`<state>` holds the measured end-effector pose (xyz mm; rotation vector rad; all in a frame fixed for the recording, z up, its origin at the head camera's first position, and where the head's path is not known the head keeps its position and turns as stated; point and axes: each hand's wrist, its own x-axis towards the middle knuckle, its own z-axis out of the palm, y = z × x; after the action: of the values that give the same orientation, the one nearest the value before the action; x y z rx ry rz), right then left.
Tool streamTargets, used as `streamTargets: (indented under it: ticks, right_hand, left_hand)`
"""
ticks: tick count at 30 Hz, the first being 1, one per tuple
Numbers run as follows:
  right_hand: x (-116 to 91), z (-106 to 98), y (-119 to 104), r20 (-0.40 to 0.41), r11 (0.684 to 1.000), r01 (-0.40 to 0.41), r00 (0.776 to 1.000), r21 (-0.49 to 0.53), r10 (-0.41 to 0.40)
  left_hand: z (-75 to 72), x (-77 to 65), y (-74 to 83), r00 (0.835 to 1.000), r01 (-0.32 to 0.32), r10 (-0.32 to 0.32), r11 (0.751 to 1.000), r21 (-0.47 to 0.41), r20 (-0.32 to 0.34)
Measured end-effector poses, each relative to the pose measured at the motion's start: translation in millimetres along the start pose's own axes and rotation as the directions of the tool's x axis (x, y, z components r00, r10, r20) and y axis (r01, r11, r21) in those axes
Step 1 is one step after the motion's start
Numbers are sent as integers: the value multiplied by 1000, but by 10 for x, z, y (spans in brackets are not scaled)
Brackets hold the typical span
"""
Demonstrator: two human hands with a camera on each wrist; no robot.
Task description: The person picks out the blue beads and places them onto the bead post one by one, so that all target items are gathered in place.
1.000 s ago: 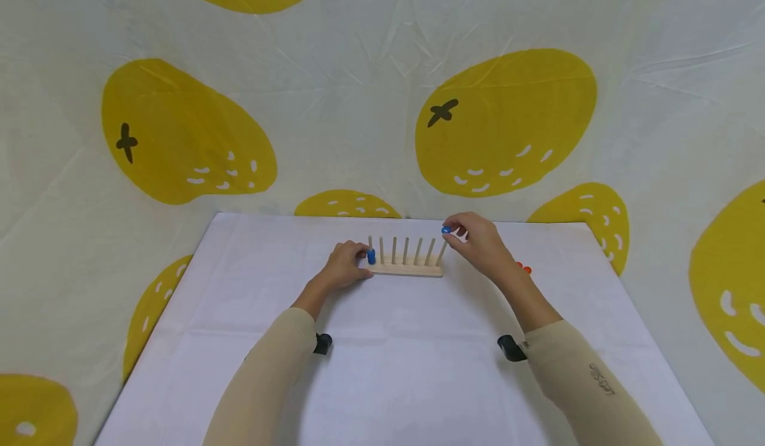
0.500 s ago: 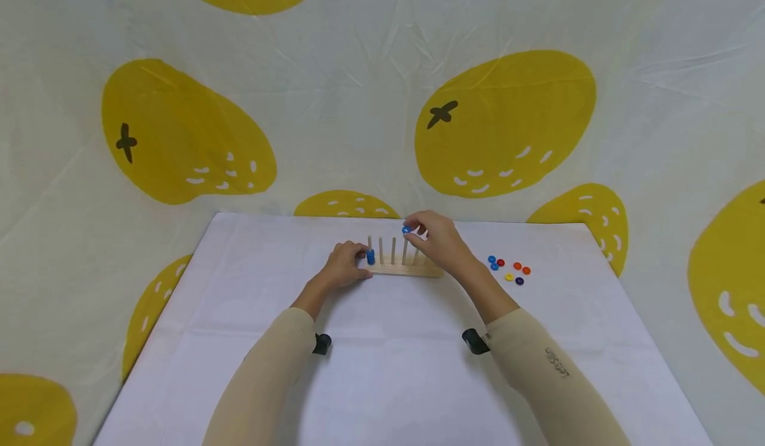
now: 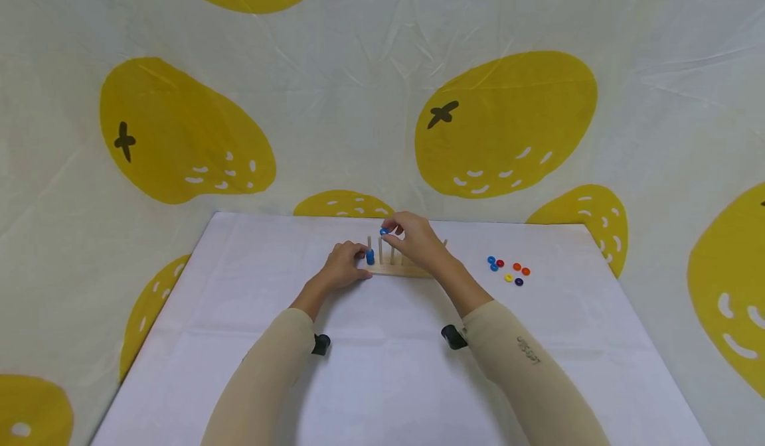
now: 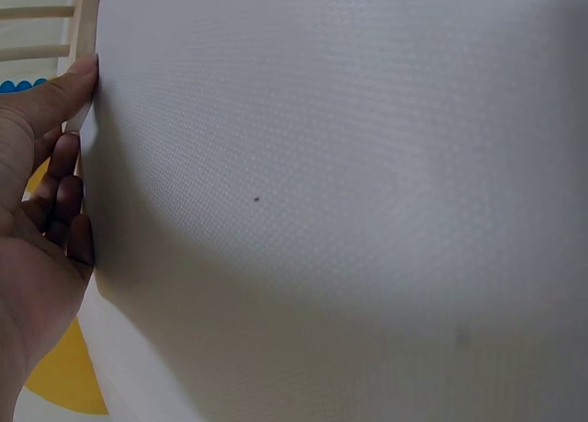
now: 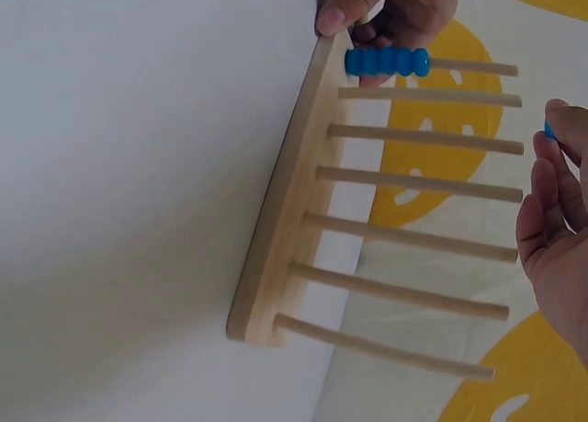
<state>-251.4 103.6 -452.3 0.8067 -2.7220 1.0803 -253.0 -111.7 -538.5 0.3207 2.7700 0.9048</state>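
Note:
A wooden peg rack (image 3: 394, 271) with a row of upright pegs stands toward the back of the white table. Blue ring beads (image 5: 390, 62) are stacked on its leftmost peg; the other pegs are bare in the right wrist view. My left hand (image 3: 343, 265) grips the rack's left end, its thumb (image 4: 81, 71) on the front edge. With thumb and forefinger, my right hand (image 3: 415, 237) pinches a blue bead (image 3: 384, 231) near the top of the second peg from the left. In the right wrist view only a sliver of that bead shows, apart from the peg tips.
To the right of the rack lie several loose beads: blue (image 3: 491, 260), red (image 3: 500, 263), orange (image 3: 516, 267), yellow (image 3: 509, 278) and dark blue (image 3: 518, 282). A cloth with yellow fruit prints (image 3: 508, 124) hangs behind the table (image 3: 382, 366).
My right hand has moved left along the peg tops with the blue bead, from the right end toward the left. My left hand has kept its grip on the rack.

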Motion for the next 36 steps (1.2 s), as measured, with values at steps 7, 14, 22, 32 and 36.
streamTargets:
  ticks: [7,14,22,32,36]
  right_hand:
    - [84,83,-83,42,1000,11,999,3,-11]
    - [116,152,-124,45,998,31,999,-47,-28]
    - [133,187,-143,68,998,2,998,-60,2]
    - [140,201,-153,84,999,18,996,-35,-15]
    - [141,211,-156,97,999,3,995,-37,1]
  left_hand:
    - [-1,4,-4,1000,-8,8,1000,10,0]
    - [-7,12,5,1000,12,-12,1000,-1,6]
    - [-17,1,20,1000,16,-16,1000,-11,5]
    - [-16,-2,21,1000,16,-16,1000,-7,-1]
    - [-11,-2,13,1000,9,-9,1000,-6,-7]
